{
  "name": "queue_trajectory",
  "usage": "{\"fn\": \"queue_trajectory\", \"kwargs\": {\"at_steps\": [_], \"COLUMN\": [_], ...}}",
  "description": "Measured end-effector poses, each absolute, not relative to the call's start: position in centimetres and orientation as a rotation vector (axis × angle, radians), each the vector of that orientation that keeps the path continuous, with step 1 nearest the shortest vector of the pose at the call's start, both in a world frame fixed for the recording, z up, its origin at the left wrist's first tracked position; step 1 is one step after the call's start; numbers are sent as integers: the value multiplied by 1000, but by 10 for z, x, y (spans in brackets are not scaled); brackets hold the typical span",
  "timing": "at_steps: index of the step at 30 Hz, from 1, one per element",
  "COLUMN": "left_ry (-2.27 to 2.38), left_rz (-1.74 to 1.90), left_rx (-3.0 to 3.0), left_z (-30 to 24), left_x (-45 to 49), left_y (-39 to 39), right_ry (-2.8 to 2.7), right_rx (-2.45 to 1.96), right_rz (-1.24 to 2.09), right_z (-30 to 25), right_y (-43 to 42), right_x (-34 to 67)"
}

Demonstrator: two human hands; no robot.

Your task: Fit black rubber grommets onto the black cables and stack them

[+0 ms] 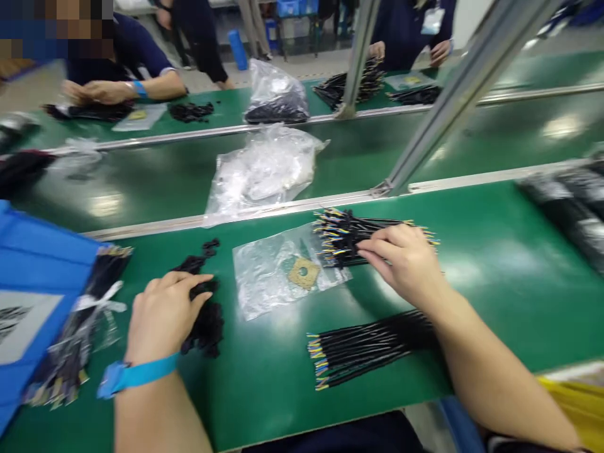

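My left hand (163, 311), with a blue wrist strap (146, 372), is over a pile of small black parts (207, 330). Its thumb and forefinger close around one small black part (204, 288). At the far side of the table, my right hand (403, 261) is above a heap of short black cables (342, 236) with coloured wire ends and black pieces on them. Its fingertips are pinched at the heap; what they grip is unclear. Nearer to me lies a neat row of black cables (368, 349) with yellow, blue and white wire ends.
Between my hands lies a clear plastic bag (259, 277) with a yellowish square piece (303, 273). A blue bin (42, 264) and a tied cable bundle (85, 327) are at left. A metal post (453, 94) rises beyond. Co-workers' hands (104, 91) work across the bench.
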State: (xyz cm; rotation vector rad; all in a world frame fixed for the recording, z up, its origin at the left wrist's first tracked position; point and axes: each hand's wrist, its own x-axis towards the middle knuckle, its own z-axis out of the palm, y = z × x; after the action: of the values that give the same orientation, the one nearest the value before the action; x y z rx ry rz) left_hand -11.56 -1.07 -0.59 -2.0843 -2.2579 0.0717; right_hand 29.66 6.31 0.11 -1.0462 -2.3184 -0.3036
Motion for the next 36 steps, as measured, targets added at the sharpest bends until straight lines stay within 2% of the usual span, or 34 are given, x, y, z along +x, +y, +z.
{"fn": "queue_trajectory", "kwargs": {"at_steps": [4, 13, 19, 22, 28, 36], "left_ry": [-2232, -2273, -2321, -2356, -2269, -2215], "left_rz": [136, -6, -218, -333, -513, -601], "left_rx": [-2161, -2277, -2176, -2150, -2143, -2147], "left_z": [-15, -12, -4, -3, -4, -7], "left_x": [-119, -101, -89, -83, -77, -76], "left_y": [1, 7, 5, 5, 4, 3], "right_ry": [-2292, -2253, -2800, -3051, -3109, -3178], "right_rx": [-1143, -1215, -967, -944, -945, -1009], "right_rz": [-259, -58, 686, 826, 893, 637], "right_z": [-6, -7, 8, 8, 7, 8], "right_y": [65, 54, 24, 16, 13, 10], "right_x": [293, 285, 265, 252, 244, 242]}}
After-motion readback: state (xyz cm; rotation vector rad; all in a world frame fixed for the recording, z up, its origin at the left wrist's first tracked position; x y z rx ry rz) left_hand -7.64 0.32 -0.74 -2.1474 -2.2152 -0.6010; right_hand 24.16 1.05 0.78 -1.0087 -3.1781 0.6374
